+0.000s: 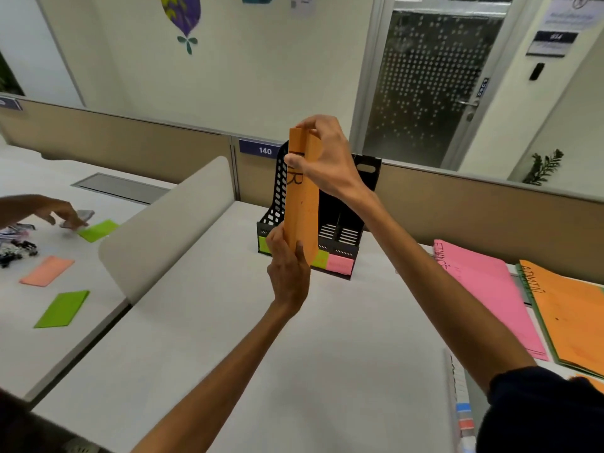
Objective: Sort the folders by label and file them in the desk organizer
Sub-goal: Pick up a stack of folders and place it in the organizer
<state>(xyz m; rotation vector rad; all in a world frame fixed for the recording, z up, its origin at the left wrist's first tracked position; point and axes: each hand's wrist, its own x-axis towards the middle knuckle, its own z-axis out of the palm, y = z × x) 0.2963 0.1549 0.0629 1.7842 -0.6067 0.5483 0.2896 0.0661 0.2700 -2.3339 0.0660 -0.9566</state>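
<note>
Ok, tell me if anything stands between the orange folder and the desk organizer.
Nothing visible does. The right hand grips the orange folder at the top, the left hand at the bottom, upright in front of the black organizer. The folder hides the left slots.

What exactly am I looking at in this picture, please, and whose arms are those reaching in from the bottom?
There is no machine here: a person wears a camera on the head, looking forward and down, so both arms are their own. The left hand grips the bottom of an upright orange folder, and the right hand pinches its top; a written R shows by the thumb. Behind it, on the white desk, stands a black desk organizer with coloured labels on its front. To the right lie a pink folder and a second orange folder. At far left, another person's hand reaches over a neighbouring desk.
</note>
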